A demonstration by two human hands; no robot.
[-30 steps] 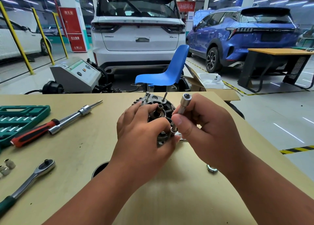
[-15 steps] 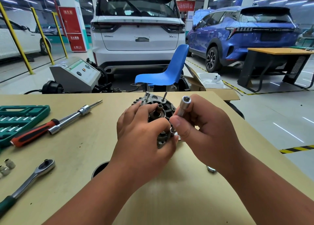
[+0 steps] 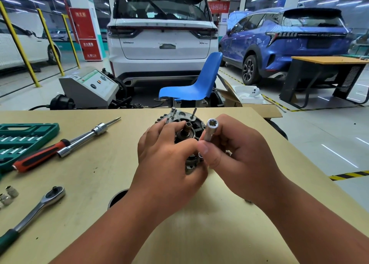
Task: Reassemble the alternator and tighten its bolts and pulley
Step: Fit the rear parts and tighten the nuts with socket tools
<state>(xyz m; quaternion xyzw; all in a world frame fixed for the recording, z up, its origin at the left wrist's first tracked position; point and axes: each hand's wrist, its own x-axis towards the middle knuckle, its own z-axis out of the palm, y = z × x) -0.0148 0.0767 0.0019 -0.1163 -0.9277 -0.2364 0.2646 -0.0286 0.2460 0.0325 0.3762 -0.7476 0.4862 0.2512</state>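
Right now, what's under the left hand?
The alternator, gripped by the left hand; shaft and studs show beyond the fingers. Its near half is covered.

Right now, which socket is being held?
The long socket, pinched upright in the right hand beside the alternator. The short sockets lie loose at the table's left edge, untouched.

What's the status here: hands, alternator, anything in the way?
Left hand grips alternator on table. Right hand pinches long socket upright at its near side. Nothing seen blocking.
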